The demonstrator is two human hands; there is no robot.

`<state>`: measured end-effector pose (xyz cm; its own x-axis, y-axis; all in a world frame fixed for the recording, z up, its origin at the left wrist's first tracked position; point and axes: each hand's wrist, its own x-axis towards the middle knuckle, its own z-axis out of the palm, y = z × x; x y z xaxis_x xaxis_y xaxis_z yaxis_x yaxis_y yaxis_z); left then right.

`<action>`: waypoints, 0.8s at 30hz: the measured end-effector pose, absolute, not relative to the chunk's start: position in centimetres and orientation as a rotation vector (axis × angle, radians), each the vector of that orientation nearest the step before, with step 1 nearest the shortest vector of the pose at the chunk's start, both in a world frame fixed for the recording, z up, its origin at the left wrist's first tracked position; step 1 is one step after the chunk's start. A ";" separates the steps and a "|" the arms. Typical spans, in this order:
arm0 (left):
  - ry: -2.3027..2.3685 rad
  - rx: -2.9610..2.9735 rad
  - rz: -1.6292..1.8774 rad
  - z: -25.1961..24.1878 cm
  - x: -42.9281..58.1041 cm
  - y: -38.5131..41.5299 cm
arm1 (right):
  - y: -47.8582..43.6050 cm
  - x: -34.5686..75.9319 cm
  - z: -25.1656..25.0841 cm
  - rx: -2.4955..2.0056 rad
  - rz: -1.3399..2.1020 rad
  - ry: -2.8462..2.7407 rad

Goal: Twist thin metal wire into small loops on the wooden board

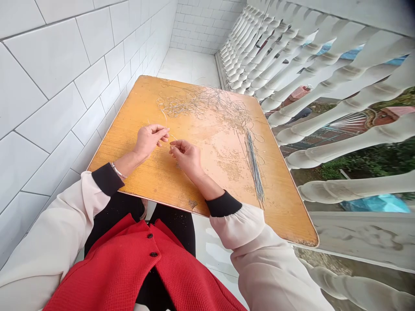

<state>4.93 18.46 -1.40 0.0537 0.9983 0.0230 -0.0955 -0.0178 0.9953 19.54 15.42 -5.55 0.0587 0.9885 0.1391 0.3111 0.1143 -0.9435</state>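
My left hand [149,139] is closed in a pinch on a thin wire [164,115], part of which curves up beyond my fingertips. Close to its right, my right hand [186,156] also has thumb and fingers pinched together, at a thin pale strand that runs up and to the right. Whether both hands hold one and the same wire I cannot make out. Past my hands, a loose tangle of thin wire [207,103] spreads over the far part of the table. To the right lies a bundle of straight grey wires [254,166].
The worn wooden table [145,172] has rounded corners and stands before me. A white tiled wall [48,86] runs along the left. On the right is a white baluster railing [324,151], with greenery and a blue sheet [379,203] beyond it.
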 end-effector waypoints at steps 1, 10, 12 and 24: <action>1.104 1.181 1.239 -1.3 4.9 18.5 | 15.3 19.6 -5.6 -1.376 0.824 -1.449; 1.112 1.261 1.240 0.0 5.2 19.6 | 14.7 20.4 -5.2 -1.332 0.518 -1.727; 1.107 1.264 1.232 0.2 5.6 19.9 | 14.7 20.4 -5.3 -1.329 0.544 -1.732; 0.948 1.201 1.174 -1.3 5.5 19.8 | 15.2 19.9 -5.0 -1.298 1.098 -1.302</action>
